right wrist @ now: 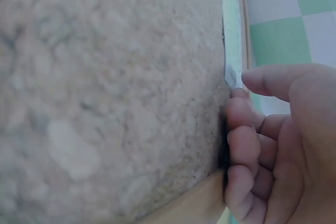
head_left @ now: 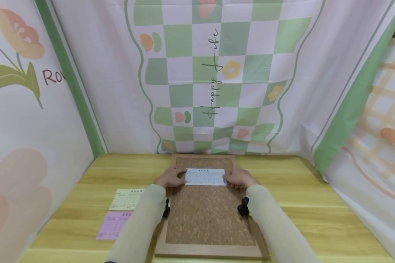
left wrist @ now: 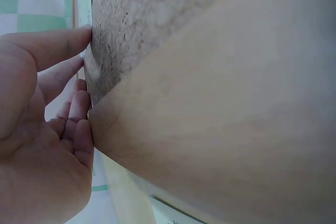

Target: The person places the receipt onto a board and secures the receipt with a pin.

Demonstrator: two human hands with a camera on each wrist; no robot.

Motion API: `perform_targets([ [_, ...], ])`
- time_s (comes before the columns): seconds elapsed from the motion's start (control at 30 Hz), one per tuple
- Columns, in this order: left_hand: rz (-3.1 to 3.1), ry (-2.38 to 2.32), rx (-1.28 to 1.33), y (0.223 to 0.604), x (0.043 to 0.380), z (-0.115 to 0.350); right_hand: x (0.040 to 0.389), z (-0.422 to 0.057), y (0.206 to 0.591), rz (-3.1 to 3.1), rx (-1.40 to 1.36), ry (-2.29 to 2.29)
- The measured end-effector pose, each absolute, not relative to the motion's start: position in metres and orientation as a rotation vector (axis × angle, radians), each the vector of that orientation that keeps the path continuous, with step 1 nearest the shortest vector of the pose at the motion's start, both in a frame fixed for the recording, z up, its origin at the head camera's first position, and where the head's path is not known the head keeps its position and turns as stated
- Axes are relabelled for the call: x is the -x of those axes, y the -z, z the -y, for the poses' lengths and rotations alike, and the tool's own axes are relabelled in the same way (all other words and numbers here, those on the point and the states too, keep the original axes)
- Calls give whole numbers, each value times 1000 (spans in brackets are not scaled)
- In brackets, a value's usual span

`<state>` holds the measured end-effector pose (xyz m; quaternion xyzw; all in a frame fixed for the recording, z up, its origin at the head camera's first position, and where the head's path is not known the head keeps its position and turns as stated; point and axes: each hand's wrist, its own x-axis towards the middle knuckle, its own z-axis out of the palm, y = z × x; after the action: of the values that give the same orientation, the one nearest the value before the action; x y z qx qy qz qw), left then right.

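A white printed paper form (head_left: 205, 177) lies crosswise on the upper part of a wood-framed cork board (head_left: 210, 215). At its left end, my left hand (head_left: 171, 177) touches the paper with thumb and forefinger spread apart. In the left wrist view, the other fingers (left wrist: 83, 140) of that hand rest against the board's wooden frame. My right hand (head_left: 240, 178) pinches the form's right end between thumb and forefinger. The right wrist view shows its remaining fingers curled low against the cork, with the paper's lifted corner (right wrist: 234, 78) at the thumb tip.
A yellow form (head_left: 123, 199) and a purple form (head_left: 113, 225) lie on the wooden table (head_left: 72, 226) left of the board, partly covered by the left sleeve. A checked, patterned curtain (head_left: 200, 73) hangs behind the table, with more cloth at both sides.
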<state>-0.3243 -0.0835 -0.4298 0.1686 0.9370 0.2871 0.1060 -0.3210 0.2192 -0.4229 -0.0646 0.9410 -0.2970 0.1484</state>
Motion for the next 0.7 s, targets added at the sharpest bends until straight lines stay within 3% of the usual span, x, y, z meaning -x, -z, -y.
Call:
perform_targets([
  [0.33, -2783, -835, -540, 430, 325, 83, 315, -230, 410, -2603, 254, 1075],
  [0.7, -2800, -738, -586, 430, 327, 81, 316, -265, 394, -2687, 411, 992],
])
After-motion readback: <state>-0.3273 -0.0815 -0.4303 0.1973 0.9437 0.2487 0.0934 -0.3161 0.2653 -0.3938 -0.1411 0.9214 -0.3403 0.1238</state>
